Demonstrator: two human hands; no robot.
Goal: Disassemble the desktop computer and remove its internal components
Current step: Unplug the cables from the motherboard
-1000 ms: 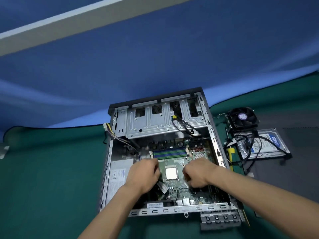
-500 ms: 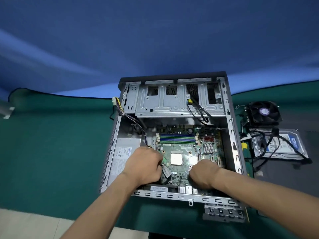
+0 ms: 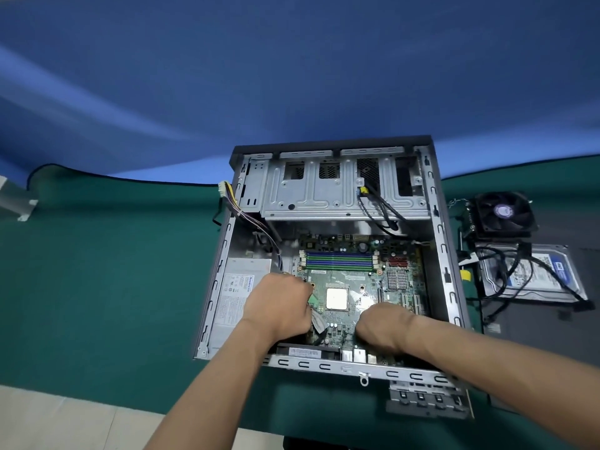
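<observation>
1. Two bare hands are working inside the open computer case [image 3: 436,203], which is lying on its side on the green mat [image 3: 97,271] with a blue backdrop [image 3: 292,76] rising behind it.
2. At the far left a pale bracket [image 3: 19,203] is showing at the mat's edge.
3. Inside the case's left side the grey power supply [image 3: 233,287] is sitting against the wall, and a bundle of coloured wires [image 3: 233,203] is running from it over the case's upper left rim.
4. The left hand [image 3: 279,306] is curling over the motherboard's left edge beside the power supply; its fingers are bent under and hidden, so I cannot tell what they are grasping.
5. The green motherboard [image 3: 350,274] is lying flat in the case floor, with the bare square processor [image 3: 337,298] in its middle between the two hands and the memory slots [image 3: 339,259] just above.
6. The metal drive cage [image 3: 324,193] is spanning the top of the case, black cables [image 3: 380,206] hanging from it.
7. The right hand [image 3: 381,326] is resting knuckles-up on the board's lower right part, fingers curled beneath; whether it is gripping anything cannot be told.
8. Right of the case, a cooler fan [image 3: 503,212] is sitting on the mat, and just below it a hard drive [image 3: 532,274] is lying under loose black leads.
</observation>
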